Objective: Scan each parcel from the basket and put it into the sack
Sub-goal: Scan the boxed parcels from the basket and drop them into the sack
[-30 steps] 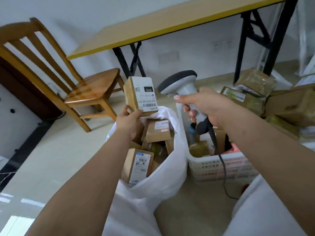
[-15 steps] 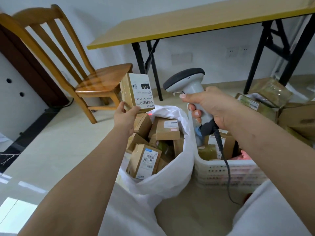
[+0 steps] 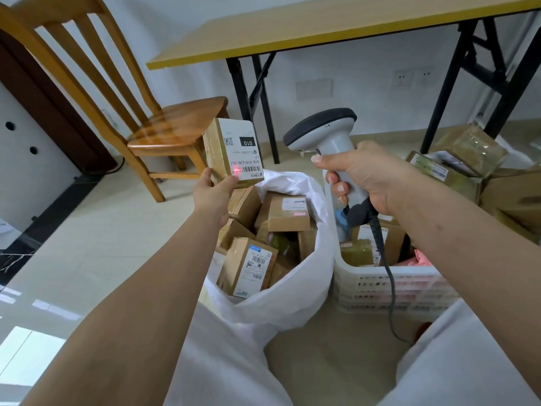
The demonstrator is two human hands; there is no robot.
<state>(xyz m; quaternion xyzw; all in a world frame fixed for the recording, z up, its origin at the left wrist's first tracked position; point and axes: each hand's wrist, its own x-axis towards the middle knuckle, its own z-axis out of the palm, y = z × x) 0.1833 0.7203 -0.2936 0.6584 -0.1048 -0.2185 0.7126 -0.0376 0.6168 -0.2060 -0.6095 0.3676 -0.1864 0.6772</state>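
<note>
The left hand (image 3: pixel 213 194) is raised above the sack, and a small cardboard parcel (image 3: pixel 232 152) is pinched by its lower edge between thumb and fingers. The parcel is held upright, its white label turned toward the camera and printed upside down. A red dot of light (image 3: pixel 236 170) is seen on the label's barcode, just above the thumb.

To the right of that hand, level with it and apart from the parcel, a grey and white scanner (image 3: pixel 325 136) is gripped by its handle in the right hand (image 3: pixel 364 177); the fingers are curled fully round the handle, and the scanner's head is pointed toward the parcel. A dark cable (image 3: pixel 386 276) is seen hanging from the handle's base, running down in front of the basket.

Directly below the left hand, a white sack (image 3: pixel 310 279) stands open, with several brown parcels lying inside. Below the right hand, touching the sack's side, a white basket (image 3: pixel 389 288) is found holding further parcels.

Beyond the left hand a wooden chair (image 3: pixel 164 133) stands on the floor. Beyond both hands a folding table (image 3: pixel 322 27) is noted. To the right of the right hand, more cardboard boxes (image 3: pixel 468 159) are piled.
</note>
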